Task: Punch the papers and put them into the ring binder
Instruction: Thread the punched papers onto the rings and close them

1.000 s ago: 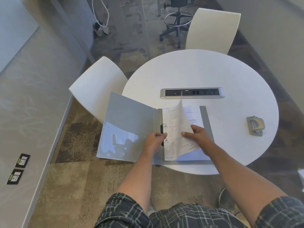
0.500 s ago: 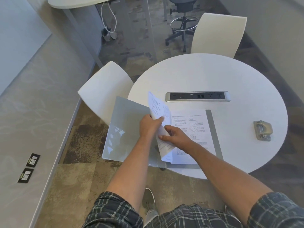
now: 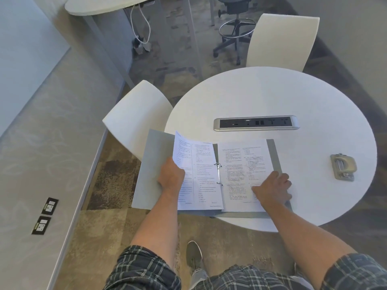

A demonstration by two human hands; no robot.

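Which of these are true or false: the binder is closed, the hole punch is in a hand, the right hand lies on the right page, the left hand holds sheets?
1. The ring binder is closed. False: it lies open on the table.
2. The hole punch is in a hand. False: it sits alone on the table.
3. The right hand lies flat on the right page. True.
4. The left hand holds turned sheets. True.

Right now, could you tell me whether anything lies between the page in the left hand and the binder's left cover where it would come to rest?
Nothing visible does. The left hand holds the turned page above the bare left cover of the ring binder; only that hand itself lies beneath it.
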